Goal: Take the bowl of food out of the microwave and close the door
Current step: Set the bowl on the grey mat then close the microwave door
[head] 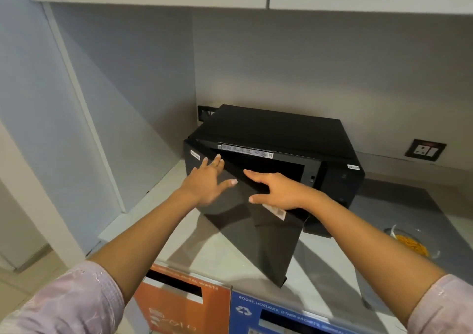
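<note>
Now, with the clear glass bowl of orange food (410,241) out on the pale counter's (222,254) right edge, both the left hand (208,184) and right hand (277,191), fingers spread and gripping nothing, rest flat on the black microwave's (281,131) half-open dark door (271,246); an even push should latch it.

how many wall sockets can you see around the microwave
2. One socket is on the back wall right of the microwave; another peeks out behind its left rear corner, partly hidden. More may sit behind it.

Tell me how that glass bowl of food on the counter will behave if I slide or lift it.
The bowl looks like clear glass, so it is probably rigid, breakable and fairly slick to the grip. It sits on the smooth counter, so a push would likely slide it rather than tip it. The loose orange food could shift.
</note>
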{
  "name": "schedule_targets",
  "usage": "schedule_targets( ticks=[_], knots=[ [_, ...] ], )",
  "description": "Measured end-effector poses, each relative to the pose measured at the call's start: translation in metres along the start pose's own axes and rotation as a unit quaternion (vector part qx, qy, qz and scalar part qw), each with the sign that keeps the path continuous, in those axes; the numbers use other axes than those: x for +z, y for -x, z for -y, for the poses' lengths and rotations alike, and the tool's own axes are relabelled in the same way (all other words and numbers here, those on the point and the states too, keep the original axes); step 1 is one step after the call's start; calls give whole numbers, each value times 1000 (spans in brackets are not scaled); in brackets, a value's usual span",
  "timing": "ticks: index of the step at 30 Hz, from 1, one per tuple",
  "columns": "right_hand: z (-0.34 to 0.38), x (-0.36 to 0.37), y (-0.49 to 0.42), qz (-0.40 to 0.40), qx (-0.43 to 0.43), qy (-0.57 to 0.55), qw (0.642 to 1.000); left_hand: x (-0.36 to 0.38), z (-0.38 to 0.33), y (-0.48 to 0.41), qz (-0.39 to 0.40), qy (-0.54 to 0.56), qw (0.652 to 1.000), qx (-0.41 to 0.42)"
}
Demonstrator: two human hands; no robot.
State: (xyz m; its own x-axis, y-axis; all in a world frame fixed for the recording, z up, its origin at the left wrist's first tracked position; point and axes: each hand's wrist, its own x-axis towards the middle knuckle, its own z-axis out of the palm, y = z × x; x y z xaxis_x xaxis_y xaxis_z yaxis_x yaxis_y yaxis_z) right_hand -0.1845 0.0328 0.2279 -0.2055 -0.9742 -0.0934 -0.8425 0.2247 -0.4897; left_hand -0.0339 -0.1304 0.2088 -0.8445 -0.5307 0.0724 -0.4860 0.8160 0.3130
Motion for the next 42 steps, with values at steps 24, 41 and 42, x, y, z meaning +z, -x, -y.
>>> schedule_targets(
  ticks=[24,41,42],
  knots=[
    [-82,25,-2,-252,117,327,903,59,-77,-73,-60,-122,975,174],
    [-107,30,-20,-278,185,375,865,79,-82,-97,-97,-128,968,193],
    [-108,30,-22,-277,185,372,866,81,-82,-99,-98,-128,969,189]
  ],
)
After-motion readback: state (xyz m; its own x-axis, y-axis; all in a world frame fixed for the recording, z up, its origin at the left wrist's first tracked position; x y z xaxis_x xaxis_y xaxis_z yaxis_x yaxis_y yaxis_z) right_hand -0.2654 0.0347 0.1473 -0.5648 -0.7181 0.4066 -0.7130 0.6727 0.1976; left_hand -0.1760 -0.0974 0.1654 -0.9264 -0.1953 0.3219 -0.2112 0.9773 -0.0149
